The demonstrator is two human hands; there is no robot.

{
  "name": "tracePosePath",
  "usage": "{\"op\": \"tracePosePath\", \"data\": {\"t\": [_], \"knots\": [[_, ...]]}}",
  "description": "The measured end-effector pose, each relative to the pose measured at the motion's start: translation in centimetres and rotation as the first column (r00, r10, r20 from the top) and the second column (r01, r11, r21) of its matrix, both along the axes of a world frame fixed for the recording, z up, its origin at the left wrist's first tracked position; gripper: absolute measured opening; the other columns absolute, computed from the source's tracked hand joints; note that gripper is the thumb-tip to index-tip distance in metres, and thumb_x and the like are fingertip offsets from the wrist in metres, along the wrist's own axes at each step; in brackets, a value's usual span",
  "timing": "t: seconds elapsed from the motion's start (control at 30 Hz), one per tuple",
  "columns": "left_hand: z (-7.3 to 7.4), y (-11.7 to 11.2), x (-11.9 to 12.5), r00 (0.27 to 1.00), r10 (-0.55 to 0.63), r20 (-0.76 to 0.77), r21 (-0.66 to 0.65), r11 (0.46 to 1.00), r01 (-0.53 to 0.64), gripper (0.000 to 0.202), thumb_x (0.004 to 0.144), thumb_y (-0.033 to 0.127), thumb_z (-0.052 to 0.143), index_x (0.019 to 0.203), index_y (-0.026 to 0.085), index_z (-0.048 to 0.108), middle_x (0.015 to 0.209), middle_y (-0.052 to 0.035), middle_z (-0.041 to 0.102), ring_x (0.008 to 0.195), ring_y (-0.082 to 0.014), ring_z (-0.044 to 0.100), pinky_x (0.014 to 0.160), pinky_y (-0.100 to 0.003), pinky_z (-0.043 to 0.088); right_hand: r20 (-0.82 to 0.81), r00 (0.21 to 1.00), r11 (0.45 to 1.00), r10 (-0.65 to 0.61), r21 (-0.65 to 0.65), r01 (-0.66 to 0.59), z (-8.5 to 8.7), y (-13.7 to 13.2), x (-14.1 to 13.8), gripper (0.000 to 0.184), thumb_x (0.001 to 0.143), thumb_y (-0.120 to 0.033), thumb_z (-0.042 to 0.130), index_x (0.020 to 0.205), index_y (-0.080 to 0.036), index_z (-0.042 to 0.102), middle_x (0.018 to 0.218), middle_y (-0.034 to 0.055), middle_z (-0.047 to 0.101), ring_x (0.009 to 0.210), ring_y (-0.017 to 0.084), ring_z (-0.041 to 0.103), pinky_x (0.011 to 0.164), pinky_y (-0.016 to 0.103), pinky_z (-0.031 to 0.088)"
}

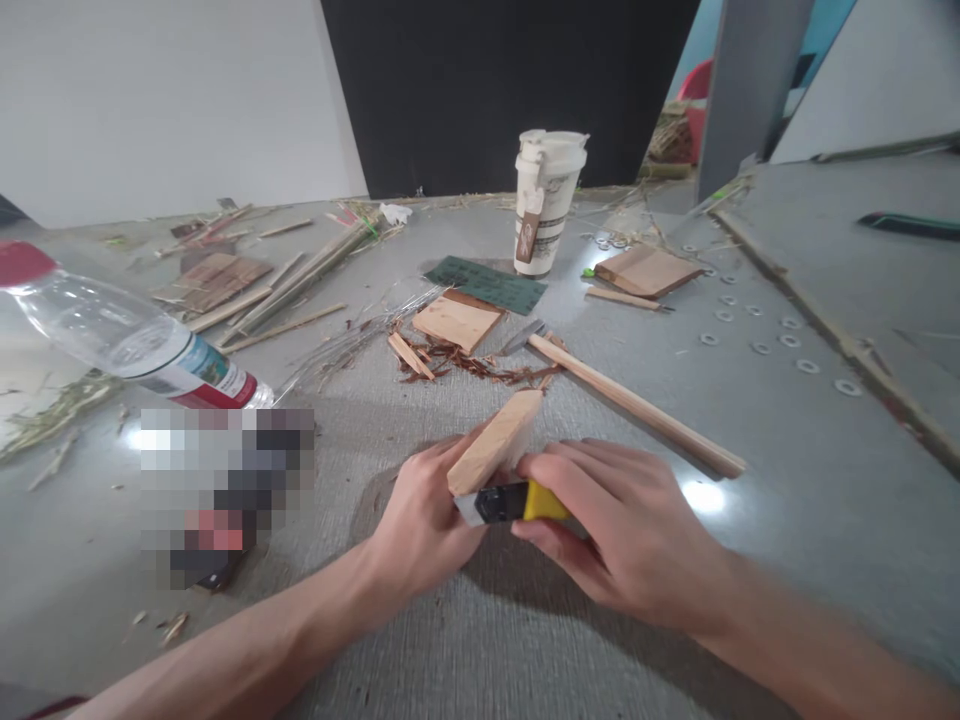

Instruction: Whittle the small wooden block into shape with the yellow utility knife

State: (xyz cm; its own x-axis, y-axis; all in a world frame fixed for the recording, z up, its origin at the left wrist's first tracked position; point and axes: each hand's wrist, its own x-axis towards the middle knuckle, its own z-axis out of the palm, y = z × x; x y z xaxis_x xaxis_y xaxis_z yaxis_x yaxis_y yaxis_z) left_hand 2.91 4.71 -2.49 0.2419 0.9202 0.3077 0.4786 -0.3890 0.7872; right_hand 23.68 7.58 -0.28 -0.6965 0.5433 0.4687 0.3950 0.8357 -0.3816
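My left hand (pixel 427 505) is closed around a pale wooden block (pixel 496 440), which tilts up and away to the right. In my right hand (pixel 611 520) is a yellow and black utility knife (pixel 544 502), its blade pointing left. The blade lies at the near lower end of the block; whether it bites into the wood I cannot tell. Beyond the hands a small hammer (pixel 637 405) with a wooden handle rests on the table. Dark bark shavings (pixel 480 368) are scattered by a flat piece of wood (pixel 459 318) and a green sandpaper sheet (pixel 487 285).
A lidded paper cup (pixel 550 205) stands at the back. At left a plastic bottle (pixel 161 345) lies tilted, near sticks (pixel 292 275) and a blurred-out object (pixel 225 500). Several metal washers (pixel 761 348) and another wood piece (pixel 649 270) lie at right, beside a long strip (pixel 840 340).
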Motion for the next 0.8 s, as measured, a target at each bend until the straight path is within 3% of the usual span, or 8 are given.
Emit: {"op": "tracePosePath", "data": {"t": [0.37, 0.63, 0.73, 0.8], "knots": [[0.12, -0.02, 0.37, 0.999, -0.026, 0.042, -0.076, 0.997, 0.029, 0.012, 0.084, 0.017, 0.052, 0.079, 0.017, 0.063, 0.075, -0.0006, 0.066, 0.067, -0.0139, 0.057, 0.065, -0.027, 0.047, 0.010, 0.998, 0.996, -0.055, 0.071, 0.054, -0.47, 0.06, -0.11, 0.026, 0.103, -0.042, 0.051, 0.098, -0.018, 0.058, 0.077, 0.0020, 0.063, 0.066, 0.017, 0.052, 0.063, 0.032, 0.035], [-0.05, 0.11, 0.32, 0.997, -0.040, 0.060, -0.133, 0.990, 0.048, 0.013, 0.085, 0.014, 0.051, 0.084, 0.018, 0.065, 0.080, -0.0009, 0.066, 0.071, -0.0143, 0.059, 0.069, -0.028, 0.048, 0.019, 0.996, 0.990, -0.083, 0.115, 0.081, -0.54, -0.18, -0.02, 0.020, 0.101, -0.039, 0.056, 0.098, -0.019, 0.055, 0.076, 0.0011, 0.061, 0.066, 0.017, 0.050, 0.063, 0.032, 0.035], [-0.23, 0.11, 0.23, 0.999, -0.025, 0.025, -0.116, 0.993, 0.027, 0.013, 0.085, 0.014, 0.052, 0.084, 0.017, 0.064, 0.078, -0.0014, 0.067, 0.069, -0.0143, 0.059, 0.067, -0.027, 0.049, 0.016, 0.997, 0.989, -0.075, 0.125, 0.073, -0.28, -0.24, 0.05, 0.020, 0.100, -0.039, 0.056, 0.098, -0.019, 0.056, 0.078, 0.0021, 0.063, 0.067, 0.017, 0.054, 0.063, 0.033, 0.038], [-0.31, -0.18, 0.21, 1.000, -0.011, -0.013, -0.082, 0.997, 0.010, 0.014, 0.088, 0.017, 0.053, 0.092, 0.017, 0.067, 0.081, -0.0034, 0.069, 0.068, -0.0153, 0.059, 0.066, -0.028, 0.050, -0.018, 0.989, 0.985, -0.144, 0.097, 0.145, 0.14, 0.53, 0.77, 0.018, 0.102, -0.038, 0.053, 0.100, -0.020, 0.057, 0.073, 0.0003, 0.062, 0.061, 0.015, 0.054, 0.059, 0.031, 0.039]]}}
